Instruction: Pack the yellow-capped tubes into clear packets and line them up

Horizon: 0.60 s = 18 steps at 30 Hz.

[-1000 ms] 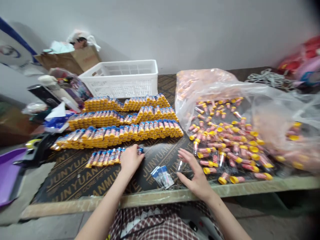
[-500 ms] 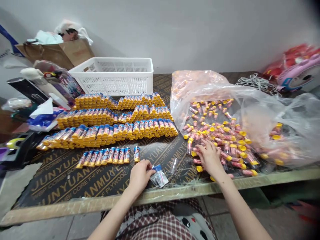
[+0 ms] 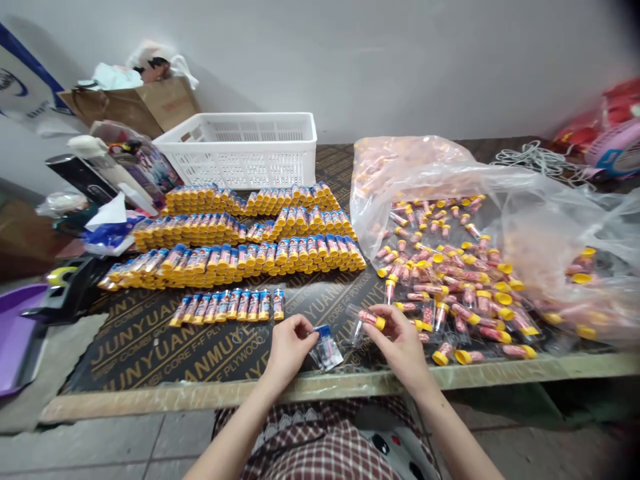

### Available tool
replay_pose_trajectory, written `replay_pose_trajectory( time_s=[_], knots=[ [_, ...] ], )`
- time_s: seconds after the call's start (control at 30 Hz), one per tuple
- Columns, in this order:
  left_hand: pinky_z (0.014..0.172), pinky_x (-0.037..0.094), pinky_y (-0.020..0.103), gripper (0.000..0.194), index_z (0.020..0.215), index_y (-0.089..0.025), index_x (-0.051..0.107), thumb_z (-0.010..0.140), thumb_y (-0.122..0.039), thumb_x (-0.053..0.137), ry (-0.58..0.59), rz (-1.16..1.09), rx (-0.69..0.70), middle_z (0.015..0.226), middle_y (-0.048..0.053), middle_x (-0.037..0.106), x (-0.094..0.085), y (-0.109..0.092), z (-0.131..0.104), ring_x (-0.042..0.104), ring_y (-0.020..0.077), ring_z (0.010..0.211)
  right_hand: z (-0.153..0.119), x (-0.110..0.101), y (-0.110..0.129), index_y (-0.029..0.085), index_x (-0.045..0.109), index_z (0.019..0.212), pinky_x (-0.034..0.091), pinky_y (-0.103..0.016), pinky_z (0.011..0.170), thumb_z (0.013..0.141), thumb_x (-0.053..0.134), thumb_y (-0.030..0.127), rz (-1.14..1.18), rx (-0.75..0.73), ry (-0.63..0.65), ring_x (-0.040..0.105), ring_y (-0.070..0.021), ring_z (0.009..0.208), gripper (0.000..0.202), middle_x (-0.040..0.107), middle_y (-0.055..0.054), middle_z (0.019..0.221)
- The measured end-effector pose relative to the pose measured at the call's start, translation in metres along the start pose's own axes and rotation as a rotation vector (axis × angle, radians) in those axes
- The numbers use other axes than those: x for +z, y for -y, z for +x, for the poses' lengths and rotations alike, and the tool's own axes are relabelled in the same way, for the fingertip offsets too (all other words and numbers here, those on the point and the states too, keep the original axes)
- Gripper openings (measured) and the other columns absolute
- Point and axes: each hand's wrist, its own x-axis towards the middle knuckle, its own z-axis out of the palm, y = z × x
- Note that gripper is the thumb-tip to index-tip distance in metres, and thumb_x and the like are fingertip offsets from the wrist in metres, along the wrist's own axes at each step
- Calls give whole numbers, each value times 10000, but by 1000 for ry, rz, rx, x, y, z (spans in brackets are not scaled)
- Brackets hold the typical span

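My right hand [image 3: 400,340] pinches a small clear tube [image 3: 371,319] with a yellow cap and pink contents, cap end towards the palm. My left hand [image 3: 293,343] has thumb and forefinger closed at the edge of some flat printed plastic sleeves [image 3: 327,350], clear with a blue top, lying near the table's front edge. Between the hands another clear piece [image 3: 357,330] lies on the board, partly behind the held tube. Many loose yellow-capped tubes [image 3: 463,310] are heaped right of my right hand. A short row of blue-and-yellow wrapped tubes [image 3: 233,305] lies beyond my left hand.
Stacked rows of wrapped tubes [image 3: 240,260] fill the left middle, before a white plastic basket [image 3: 240,160]. A clear plastic bag [image 3: 380,220] spreads around the loose tubes. Bottles [image 3: 95,173] and a black tape dispenser [image 3: 75,290] stand left. A pink fan [image 3: 615,150] is far right.
My right hand has come left from the heap with a yellow-capped tube in its fingers. My left hand stays by the sleeves. The last wrapped tube now lies against its row. The view has shifted left.
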Motion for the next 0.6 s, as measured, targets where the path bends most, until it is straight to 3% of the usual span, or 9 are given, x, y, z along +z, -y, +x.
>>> replay_pose_trajectory(
  time_s=[0.1,0.2,0.33,0.47,0.6],
  knots=[
    [542,433,236,224,622,-185,477,609,-258,688,12,-490,-241,525,-28,559,0,-3,3,514,104,491,-6,8,6,200,629,938,516,-292,667,780,642,361,91,30,-16,614,-177,787,226,625,-56,917],
    [531,473,234,340,684,-185,465,512,-200,758,-19,-778,-414,479,-58,548,-1,-7,5,520,90,445,-10,9,12,226,676,957,530,-287,708,785,638,349,151,16,-33,612,-174,850,214,608,-56,983],
    [547,490,205,474,852,-144,578,431,-80,786,-30,-878,-467,621,-1,660,-2,-14,7,588,94,519,-18,9,19,251,691,1014,556,-287,736,802,620,334,258,4,-12,620,-169,873,239,578,-61,1036],
    [528,490,196,327,732,-102,651,459,-157,824,-45,-951,-523,606,14,658,-1,-16,10,582,84,509,-25,12,23,257,692,1030,561,-279,764,809,619,298,252,0,-21,619,-160,877,236,569,-59,1033],
    [529,500,207,317,675,-99,672,445,-216,856,-106,-989,-517,592,17,660,-1,-16,13,585,92,522,-32,16,23,273,673,1070,560,-287,774,827,598,265,239,-42,-27,615,-163,901,254,568,-58,1043]
  ],
)
